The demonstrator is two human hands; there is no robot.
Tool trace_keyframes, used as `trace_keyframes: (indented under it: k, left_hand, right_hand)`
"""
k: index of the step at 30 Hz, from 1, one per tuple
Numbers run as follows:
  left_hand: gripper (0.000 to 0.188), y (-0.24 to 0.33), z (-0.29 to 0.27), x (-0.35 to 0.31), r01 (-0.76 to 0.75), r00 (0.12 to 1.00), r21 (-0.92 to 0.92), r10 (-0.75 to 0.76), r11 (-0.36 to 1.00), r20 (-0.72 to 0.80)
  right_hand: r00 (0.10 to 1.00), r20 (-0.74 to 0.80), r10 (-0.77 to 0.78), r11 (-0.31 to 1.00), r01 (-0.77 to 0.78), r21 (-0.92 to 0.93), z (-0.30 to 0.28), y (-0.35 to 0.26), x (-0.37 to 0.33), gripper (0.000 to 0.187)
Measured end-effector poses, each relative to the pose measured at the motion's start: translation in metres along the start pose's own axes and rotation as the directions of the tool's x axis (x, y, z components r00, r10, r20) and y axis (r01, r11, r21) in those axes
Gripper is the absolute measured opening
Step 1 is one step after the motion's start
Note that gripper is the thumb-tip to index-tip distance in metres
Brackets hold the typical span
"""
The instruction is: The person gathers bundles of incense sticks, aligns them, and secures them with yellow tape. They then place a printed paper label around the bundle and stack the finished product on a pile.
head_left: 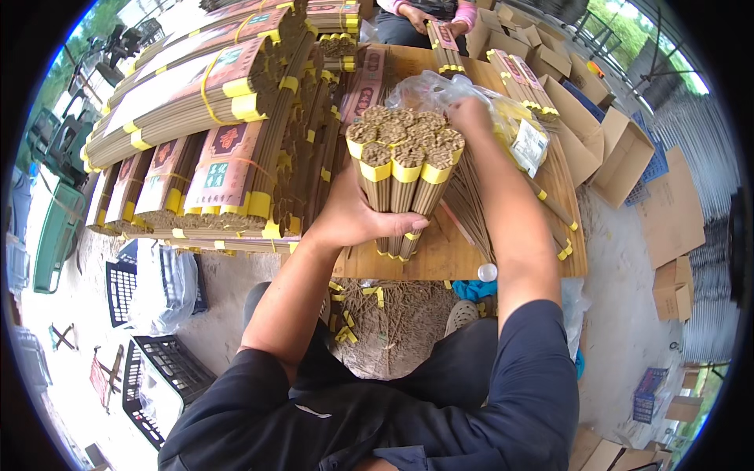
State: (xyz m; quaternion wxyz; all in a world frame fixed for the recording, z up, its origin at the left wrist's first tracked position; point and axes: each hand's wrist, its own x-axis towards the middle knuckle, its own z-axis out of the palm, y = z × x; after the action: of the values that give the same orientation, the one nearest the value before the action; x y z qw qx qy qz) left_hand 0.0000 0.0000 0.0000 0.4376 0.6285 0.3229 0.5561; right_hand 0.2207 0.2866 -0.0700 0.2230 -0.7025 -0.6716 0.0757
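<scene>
Gripping the big bunch of brown sticks (402,187), our left hand (353,212) wraps round its side, with the thumb across the front. The bunch is above the near part of the wooden surface (365,265), rough tops up toward us; we cannot tell if its bottom ends touch the wood. It is made of small bunches with yellow bands (407,170). Our right hand (471,118) is just behind it, at the clear plastic bag (432,88). Its fingers are mostly hidden, so we cannot tell if they pinch the bag or only touch it.

We think a few things could go wrong. If our left hand goes loose, a small bunch could slide down out of the middle. If it squeezes too hard, thin sticks could snap. The bag is so close that a tug could rub the tops and knock bits off. The tall pile of wrapped sticks (228,149) is near our left arm, so a bump could make packs slip.
</scene>
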Motion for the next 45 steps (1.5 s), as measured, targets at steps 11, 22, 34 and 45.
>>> trace_keyframes:
  k: [11,22,34,45]
  left_hand:
    - [0.114,0.005,0.003,0.005,0.020,0.998,-0.059,-0.017,0.998,0.055]
    - [0.123,-0.004,0.001,0.011,-0.017,0.998,-0.093,0.022,0.996,0.053]
    - [0.118,0.002,0.001,0.011,0.095,0.995,-0.131,-0.090,0.987,0.037]
    - [0.119,0.005,0.005,0.013,-0.026,0.999,-0.084,0.028,0.996,0.024]
  right_hand:
    - [0.640,0.074,-0.765,0.624,0.709,0.329,-0.201,-0.103,-0.151,0.020]
    - [0.546,-0.018,-0.838,0.448,0.706,0.549,-0.190,-0.129,-0.146,0.020]
    - [0.644,-0.125,-0.755,0.472,0.665,0.578,-0.146,-0.053,-0.107,0.010]
    - [0.723,-0.142,-0.676,-0.335,-0.130,0.933,-0.141,-0.022,-0.140,0.098]
